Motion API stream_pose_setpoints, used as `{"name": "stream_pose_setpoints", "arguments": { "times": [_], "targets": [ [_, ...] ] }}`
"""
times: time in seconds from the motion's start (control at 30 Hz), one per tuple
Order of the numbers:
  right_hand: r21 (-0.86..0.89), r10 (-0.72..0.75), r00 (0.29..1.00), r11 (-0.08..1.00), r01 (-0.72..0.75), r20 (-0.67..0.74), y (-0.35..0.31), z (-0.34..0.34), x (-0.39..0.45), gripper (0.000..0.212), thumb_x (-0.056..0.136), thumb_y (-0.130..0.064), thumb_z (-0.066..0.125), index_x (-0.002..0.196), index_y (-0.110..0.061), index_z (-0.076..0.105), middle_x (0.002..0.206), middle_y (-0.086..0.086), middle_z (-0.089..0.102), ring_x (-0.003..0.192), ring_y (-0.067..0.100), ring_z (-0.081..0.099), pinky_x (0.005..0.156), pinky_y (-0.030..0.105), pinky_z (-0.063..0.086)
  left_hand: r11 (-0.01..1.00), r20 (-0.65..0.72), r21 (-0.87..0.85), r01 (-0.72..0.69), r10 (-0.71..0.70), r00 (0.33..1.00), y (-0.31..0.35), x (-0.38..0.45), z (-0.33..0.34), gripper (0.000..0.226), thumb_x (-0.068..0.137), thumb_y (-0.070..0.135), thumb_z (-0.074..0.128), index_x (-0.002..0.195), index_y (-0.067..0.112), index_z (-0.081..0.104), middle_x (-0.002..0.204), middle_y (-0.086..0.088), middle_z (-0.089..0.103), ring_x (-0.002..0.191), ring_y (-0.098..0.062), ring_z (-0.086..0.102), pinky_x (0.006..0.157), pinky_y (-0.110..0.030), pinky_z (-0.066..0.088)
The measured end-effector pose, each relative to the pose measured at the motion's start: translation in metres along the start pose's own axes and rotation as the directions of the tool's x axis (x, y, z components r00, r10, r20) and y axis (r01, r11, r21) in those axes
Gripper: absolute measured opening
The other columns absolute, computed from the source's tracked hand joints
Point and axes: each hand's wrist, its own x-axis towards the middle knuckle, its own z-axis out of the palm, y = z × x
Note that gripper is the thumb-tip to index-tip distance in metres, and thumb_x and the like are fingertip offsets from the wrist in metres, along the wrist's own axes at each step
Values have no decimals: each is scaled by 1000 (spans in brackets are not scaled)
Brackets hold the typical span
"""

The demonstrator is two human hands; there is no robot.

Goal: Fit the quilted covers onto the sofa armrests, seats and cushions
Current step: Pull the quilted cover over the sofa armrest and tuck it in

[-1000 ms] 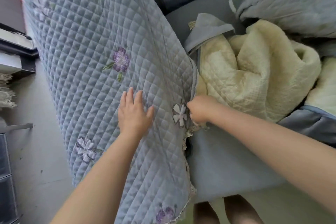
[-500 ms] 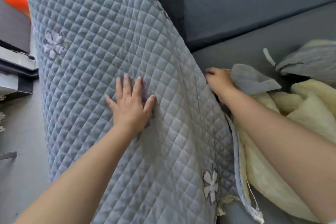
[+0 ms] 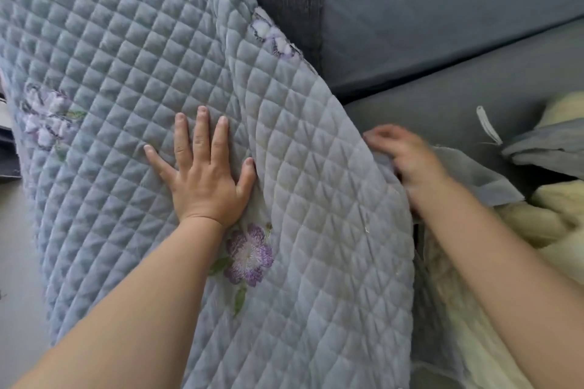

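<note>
A home living room, by the look of it: a grey fabric-upholstered sofa (image 3: 442,25) fills the view, its armrest draped in a pale blue diamond-quilted cover with embroidered purple flowers (image 3: 126,41). Cream fleecy bedding-like throws (image 3: 543,224) lie heaped on the seat, and a smooth grey floor (image 3: 15,262) shows beside the sofa.

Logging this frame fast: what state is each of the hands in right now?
Left hand: open, flat on the blue-grey quilted cover.
Right hand: at the cover's inner edge, blurred; cannot tell.
</note>
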Motion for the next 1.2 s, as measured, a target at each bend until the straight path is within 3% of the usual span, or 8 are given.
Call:
{"name": "stream_pose_setpoints", "arguments": {
  "times": [0.1, 0.17, 0.3, 0.57, 0.7, 0.83, 1.0, 1.2],
  "targets": [
    [-208, -473, 688, 876, 436, -551, -6, -47, -9, 25, 83, -2, 54, 74, -26, 50, 53, -27, 59, 55, -14, 52, 60, 3, 39, 1000, 1, 9, 2, -2, 1000, 1, 1, -2, 86, 71, 60, 6, 146, 20, 18, 157, -1, 2, 144, -24, -6, 106, -60, -13],
    [-541, -695, 557, 712, 447, -455, 5, -59, -26, 28, 80, 3, 42, 87, -19, 57, 77, -18, 62, 73, -6, 55, 75, 4, 37, 1000, -4, 13, 7, -7, 1000, 3, 1, -2, 86, 71, 60, 7, 146, 19, 20, 157, -2, 4, 144, -25, -5, 106, -60, -13],
    [-818, -602, 780, 528, 228, -171, 26, -49, -24, 45, 76, 9, 43, 120, 6, 52, 118, 31, 47, 112, 29, 43, 96, 23, 28, 999, -14, 28, 18, -17, 1000, 6, -1, -2, 86, 71, 60, 8, 145, 18, 21, 157, -4, 5, 144, -27, -5, 106, -62, -11],
    [-898, -278, 961, 422, 122, 0, 16, 19, 19, 85, 80, -59, 54, 142, -10, 23, 149, 23, 17, 139, 35, 14, 112, 45, 19, 1000, -34, 10, 18, -18, 999, 6, -2, 0, 85, 72, 60, 11, 144, 18, 24, 156, -5, 7, 144, -28, -3, 107, -61, -11],
    [-856, -26, 999, 517, 36, 26, 20, 28, 61, 97, 76, -60, 58, 146, -16, 9, 145, 14, 34, 131, 31, 36, 106, 40, 34, 1000, -41, -12, 11, -11, 999, 7, 0, 2, 84, 72, 59, 11, 144, 18, 25, 156, -5, 7, 143, -28, -3, 106, -59, -14],
    [-787, 39, 960, 582, 203, 276, 40, 58, 70, 60, 90, -39, 48, 144, -27, 24, 142, 5, 43, 127, 26, 44, 104, 33, 36, 999, -71, -39, -14, 11, 997, 4, 3, 5, 78, 76, 55, 17, 142, 16, 29, 155, -9, 14, 142, -31, 3, 104, -61, -12],
    [-964, -124, 956, 10, 267, 264, 47, 70, 74, 37, 98, -16, 32, 135, -17, 38, 123, 15, 57, 108, 32, 57, 80, 35, 45, 995, -169, -68, -73, 61, 984, -2, 5, 16, 63, 80, 50, 31, 134, 16, 29, 148, -17, 30, 134, -31, 9, 99, -66, -3],
    [-979, -15, 980, -45, 197, 198, 46, 94, 88, 37, 99, -10, 28, 134, -3, 34, 130, 15, 52, 117, 30, 53, 93, 38, 42, 991, -267, -51, -120, 103, 958, -5, 6, 21, 60, 79, 48, 34, 130, 16, 30, 144, -15, 32, 130, -28, 14, 94, -66, 3]
  ]
}}
